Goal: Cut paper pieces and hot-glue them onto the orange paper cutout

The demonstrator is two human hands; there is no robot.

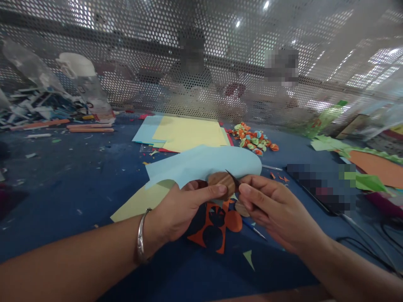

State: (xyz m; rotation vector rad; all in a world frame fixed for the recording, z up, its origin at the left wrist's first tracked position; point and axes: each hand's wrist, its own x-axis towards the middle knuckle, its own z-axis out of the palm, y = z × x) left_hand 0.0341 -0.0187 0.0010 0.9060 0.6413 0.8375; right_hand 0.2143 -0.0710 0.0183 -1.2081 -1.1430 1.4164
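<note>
My left hand (pixel 189 201), with a silver bracelet at the wrist, pinches a round brown wood-grained disc (pixel 220 180) under the thumb. Behind the disc spreads a light blue sheet of paper (pixel 201 163), its right end rounded; its lower edge meets the left fingers. Closed fingers of my right hand (pixel 264 201) grip a dark pointed blade (pixel 233 177) at the disc's right edge. Its handle is hidden in the hand. Below both hands lie an orange paper scrap (pixel 222 235) with round holes, an orange paper circle (pixel 233 221) and another brown disc (pixel 242 208).
Yellow and blue sheets (pixel 189 132) are stacked behind the hands, beside a heap of curled paper pieces (pixel 255 140). A phone (pixel 317 188) with a cable lies right. A bottle (pixel 91 92) stands back left near a perforated metal screen (pixel 141 54); people are visible behind it.
</note>
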